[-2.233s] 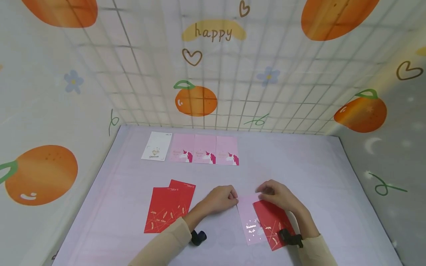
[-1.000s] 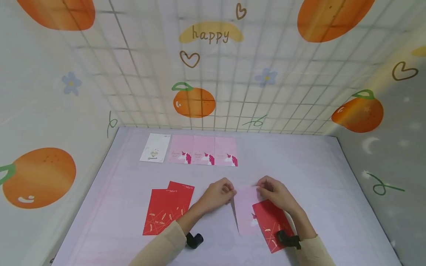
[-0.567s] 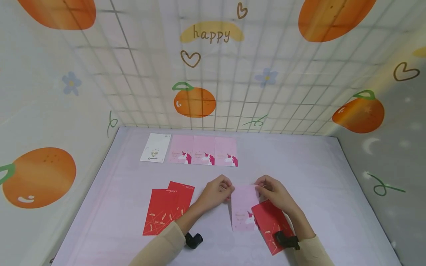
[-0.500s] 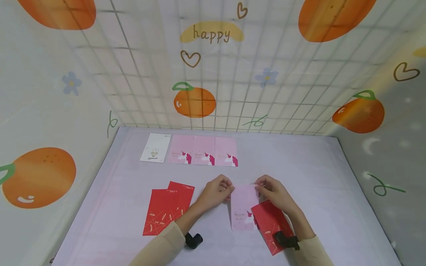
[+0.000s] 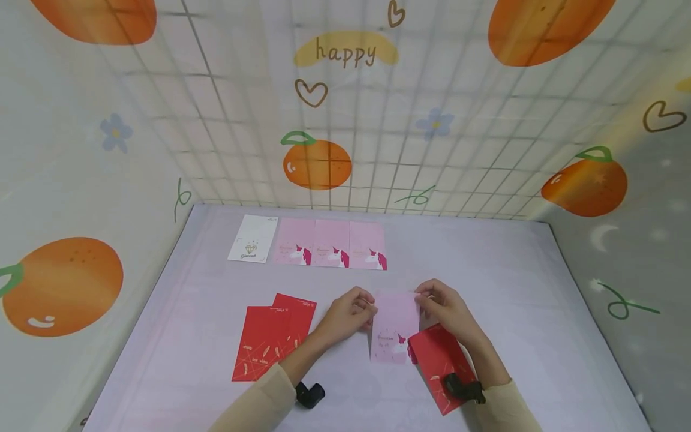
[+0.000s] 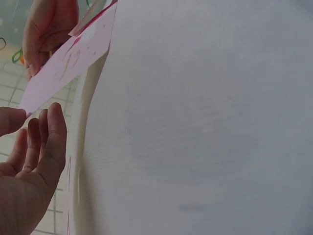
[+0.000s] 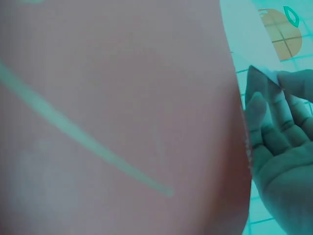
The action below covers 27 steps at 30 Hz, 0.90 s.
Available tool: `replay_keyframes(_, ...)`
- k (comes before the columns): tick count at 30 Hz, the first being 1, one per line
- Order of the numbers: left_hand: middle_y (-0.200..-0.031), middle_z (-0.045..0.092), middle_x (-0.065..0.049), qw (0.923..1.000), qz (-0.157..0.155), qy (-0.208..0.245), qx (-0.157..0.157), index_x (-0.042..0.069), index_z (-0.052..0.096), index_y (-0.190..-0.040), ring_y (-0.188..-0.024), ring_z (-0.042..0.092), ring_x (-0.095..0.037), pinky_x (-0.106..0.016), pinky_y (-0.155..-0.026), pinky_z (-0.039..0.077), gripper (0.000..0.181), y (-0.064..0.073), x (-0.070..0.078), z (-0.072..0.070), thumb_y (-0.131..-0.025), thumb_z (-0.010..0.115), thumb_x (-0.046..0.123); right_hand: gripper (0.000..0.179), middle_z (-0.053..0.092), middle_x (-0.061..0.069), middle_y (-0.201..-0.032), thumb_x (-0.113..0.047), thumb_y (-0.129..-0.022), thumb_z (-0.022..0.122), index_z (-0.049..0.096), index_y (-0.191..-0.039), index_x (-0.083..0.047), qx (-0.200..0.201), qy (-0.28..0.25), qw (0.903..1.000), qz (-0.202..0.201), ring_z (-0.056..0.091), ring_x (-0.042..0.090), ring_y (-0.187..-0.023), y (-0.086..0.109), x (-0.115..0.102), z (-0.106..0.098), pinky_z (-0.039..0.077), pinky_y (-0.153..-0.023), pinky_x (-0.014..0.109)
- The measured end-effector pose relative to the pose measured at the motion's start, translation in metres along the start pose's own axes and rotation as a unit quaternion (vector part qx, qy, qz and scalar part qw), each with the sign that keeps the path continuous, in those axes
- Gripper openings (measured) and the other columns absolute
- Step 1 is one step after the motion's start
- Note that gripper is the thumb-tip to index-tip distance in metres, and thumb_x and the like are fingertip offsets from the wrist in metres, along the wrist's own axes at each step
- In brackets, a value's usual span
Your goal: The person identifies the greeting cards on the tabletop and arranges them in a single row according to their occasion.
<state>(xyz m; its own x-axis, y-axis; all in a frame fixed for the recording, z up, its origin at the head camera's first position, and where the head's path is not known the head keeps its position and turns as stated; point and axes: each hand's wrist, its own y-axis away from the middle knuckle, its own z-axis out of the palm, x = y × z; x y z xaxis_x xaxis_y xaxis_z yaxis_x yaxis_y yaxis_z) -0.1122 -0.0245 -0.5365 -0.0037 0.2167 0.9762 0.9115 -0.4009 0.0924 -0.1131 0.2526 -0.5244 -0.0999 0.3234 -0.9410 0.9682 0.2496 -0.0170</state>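
Patterned curtains (image 5: pixel 372 123) suggest a booth (image 5: pixel 54 192).

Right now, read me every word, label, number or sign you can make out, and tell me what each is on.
"happy": on the back curtain.
White card: lettering at top and bottom, too small to read.
Three pink cards, back row: lettering too faint to read.
Held pink card: two short lines, too blurred to read.
Two red cards at left: lettering too small to read.
Red card at right: no legible words.
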Motion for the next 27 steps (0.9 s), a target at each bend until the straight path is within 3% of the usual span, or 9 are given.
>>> replay_keyframes(9, -0.100, 0.064, 0.001, 0.9995, -0.018, -0.002, -0.028, 0.013, 0.060, -0.114, -0.083, 0.069, -0.014, -0.029, -0.072, 0.058, 0.025, 0.008, 0.002, -0.002, -0.094, 0.071, 0.023, 0.022, 0.063, 0.014, -0.099, -0.019, -0.098, 0.066, 0.061, -0.115, -0.007, 0.035, -0.033, 0.9988, 0.000, 0.065, 0.034, -0.077, -0.002, -0.004, -0.001, 0.058, -0.068, 0.038)
replay_keyframes(19, -0.096, 0.065, 0.003, 0.9991, -0.019, -0.025, -0.030, 0.014, 0.061, -0.108, -0.079, 0.069, -0.014, -0.028, -0.072, 0.057, 0.024, 0.010, 0.001, -0.006, -0.091, 0.074, 0.024, 0.024, 0.060, 0.023, -0.105, -0.011, -0.100, 0.062, 0.059, -0.120, 0.001, 0.059, -0.063, 0.9961, 0.019, 0.063, 0.042, -0.087, -0.004, -0.005, -0.005, 0.058, -0.075, 0.041)
replay_keyframes(27, -0.095, 0.065, 0.003, 0.9984, -0.015, -0.034, -0.043, 0.016, 0.061, -0.106, -0.078, 0.068, -0.014, -0.028, -0.072, 0.057, 0.022, 0.013, -0.002, -0.009, -0.091, 0.074, 0.025, 0.027, 0.060, 0.023, -0.104, -0.015, -0.099, 0.065, 0.059, -0.119, 0.002, 0.060, -0.075, 0.9952, 0.015, 0.065, 0.035, -0.086, -0.004, -0.007, -0.003, 0.058, -0.075, 0.036)
